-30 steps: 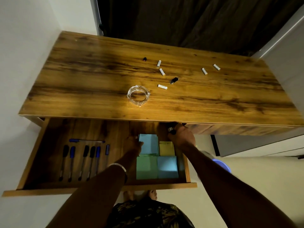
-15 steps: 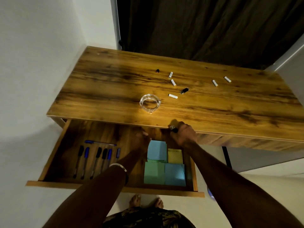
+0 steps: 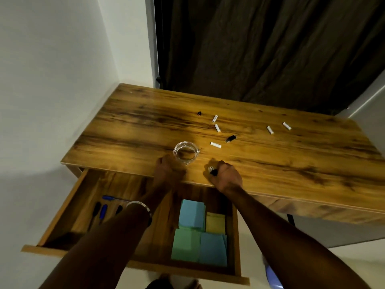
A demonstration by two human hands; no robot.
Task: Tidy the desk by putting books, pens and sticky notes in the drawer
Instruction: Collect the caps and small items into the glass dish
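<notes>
While both hands have risen from the drawer (image 3: 52, 217) to the desk (image 3: 291, 163) edge, right hand (image 3: 226, 176) grips a small cylinder (image 3: 212, 170); left hand (image 3: 167, 170) rests loosely curled, holding nothing, so sorting likely resumes.

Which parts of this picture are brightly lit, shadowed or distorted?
Head view: warm light pools on the desk around the glass ashtray; the drawer and both forearms lie in shadow; the wide-angle lens bends the desk edges; the curtain is dark.
</notes>
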